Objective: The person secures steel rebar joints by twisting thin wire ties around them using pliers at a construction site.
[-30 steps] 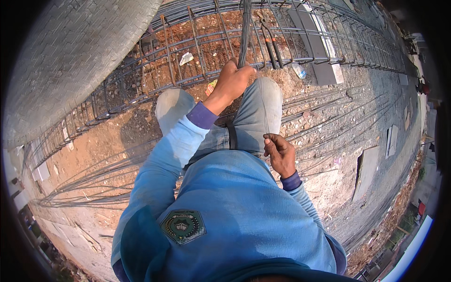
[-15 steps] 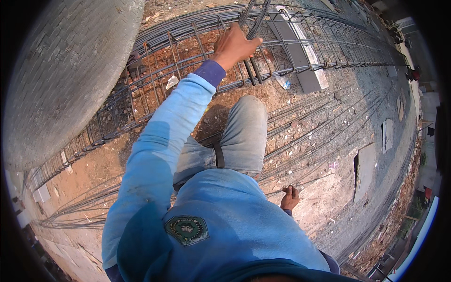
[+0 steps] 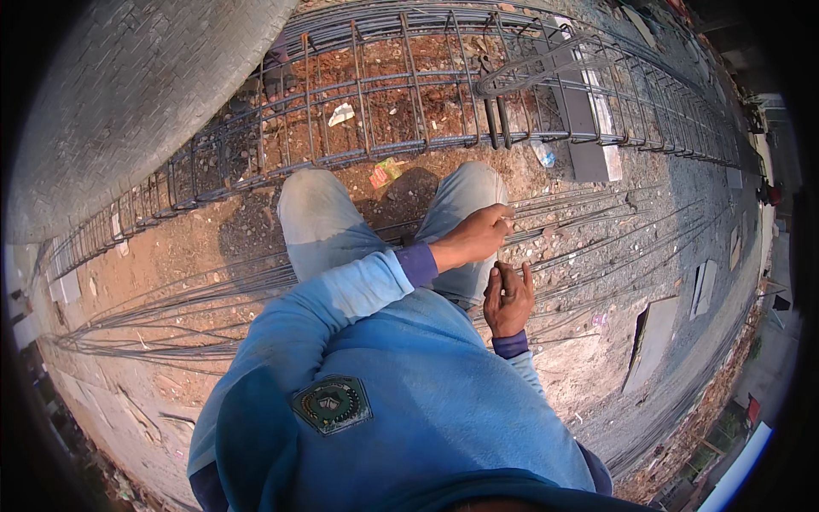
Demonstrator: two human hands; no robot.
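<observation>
Both my hands are close together over my right thigh. My left hand point(image 3: 473, 234), its arm bent across my body, has its fingertips pinched; anything between them is too fine to make out. Just below it is my right hand point(image 3: 508, 299), with thumb and forefinger pressed together and another finger raised; what they hold, if anything, does not show. Beyond my knees lies a long rebar cage point(image 3: 409, 81) of bars and square stirrups. A bundle of thin tie wire point(image 3: 533, 75) rests on it, beside a hand tool with two dark handles point(image 3: 496, 124) hanging at its near side.
Long loose steel rods point(image 3: 572, 213) run along the ground beneath and beside me. A grey block point(image 3: 589, 128) supports the cage. A woven hat brim point(image 3: 128, 111) covers the upper left. Flat board pieces point(image 3: 653, 341) lie at right.
My left hand has left the cage and wire bundle and come back toward my lap. My right hand has risen inward to meet it. My left knee now shows.
</observation>
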